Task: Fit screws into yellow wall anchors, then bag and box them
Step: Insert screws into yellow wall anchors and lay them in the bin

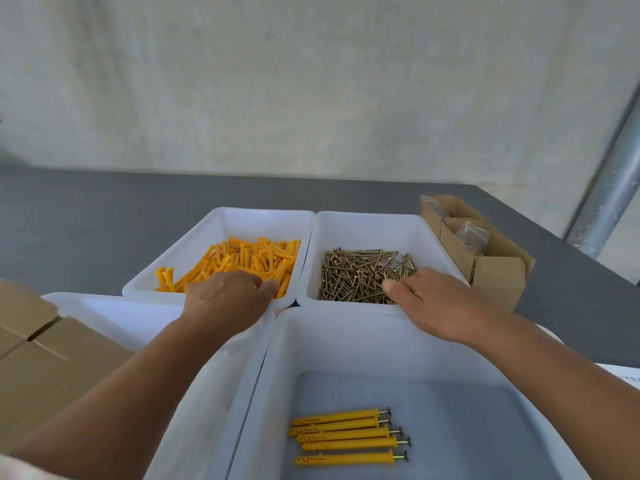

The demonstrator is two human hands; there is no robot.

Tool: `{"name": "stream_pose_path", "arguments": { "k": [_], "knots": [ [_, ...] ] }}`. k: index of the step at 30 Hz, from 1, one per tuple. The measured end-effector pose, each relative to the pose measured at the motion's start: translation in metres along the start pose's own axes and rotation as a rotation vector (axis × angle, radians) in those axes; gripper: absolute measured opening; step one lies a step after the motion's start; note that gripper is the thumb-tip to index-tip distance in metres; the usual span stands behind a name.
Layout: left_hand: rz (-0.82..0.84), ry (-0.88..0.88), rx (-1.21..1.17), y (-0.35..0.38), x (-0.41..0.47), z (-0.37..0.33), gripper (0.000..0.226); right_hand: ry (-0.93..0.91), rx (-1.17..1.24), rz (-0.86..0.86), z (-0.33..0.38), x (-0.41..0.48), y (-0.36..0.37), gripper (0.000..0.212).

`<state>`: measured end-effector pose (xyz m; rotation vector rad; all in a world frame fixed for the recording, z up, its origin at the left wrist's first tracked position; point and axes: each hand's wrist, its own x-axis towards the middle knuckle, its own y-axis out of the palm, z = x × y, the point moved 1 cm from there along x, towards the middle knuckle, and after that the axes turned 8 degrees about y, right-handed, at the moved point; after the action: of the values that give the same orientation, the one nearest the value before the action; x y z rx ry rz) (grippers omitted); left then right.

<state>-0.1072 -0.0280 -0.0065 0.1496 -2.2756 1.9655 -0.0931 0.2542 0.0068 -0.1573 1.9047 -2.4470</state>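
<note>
Loose yellow anchors [256, 261] are piled in a white bin [221, 216] under the left hand [225, 296]. Its fingers are buried in the pile, so the grasp cannot be told. Screws [360, 275] are heaped in the adjacent bin [367, 226] under the right hand [433, 299]; fingertips hidden, grasp unclear. Five fitted anchors [346, 438] are laid in the near bin [346, 334] between the forearms. A cardboard box [498, 275] is set on the worktop [86, 220], right of the right hand. Print at the right edge is too small to read.
</note>
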Motion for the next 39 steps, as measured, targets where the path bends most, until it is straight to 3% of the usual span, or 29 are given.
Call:
{"name": "stream_pose_path", "arguments": {
  "k": [8,15,28,33,39],
  "knots": [
    [-0.123,-0.007,-0.05,0.0,0.001,-0.001,0.041,0.125,-0.122,0.243,-0.004,0.012,0.009,0.079],
    [0.016,0.003,-0.077,-0.002,0.002,-0.003,0.043,0.198,-0.102,0.321,-0.003,0.018,0.009,0.083],
    [0.091,0.029,-0.199,-0.009,-0.004,-0.009,0.029,0.172,-0.086,0.239,-0.004,0.017,0.009,0.082],
    [0.093,0.062,-0.272,-0.013,-0.008,-0.014,0.02,0.184,-0.022,0.155,-0.005,0.015,0.011,0.069],
    [0.039,0.129,-0.26,-0.019,-0.012,-0.017,0.014,0.153,0.063,0.17,-0.009,0.018,0.007,0.077]
  ]
}}
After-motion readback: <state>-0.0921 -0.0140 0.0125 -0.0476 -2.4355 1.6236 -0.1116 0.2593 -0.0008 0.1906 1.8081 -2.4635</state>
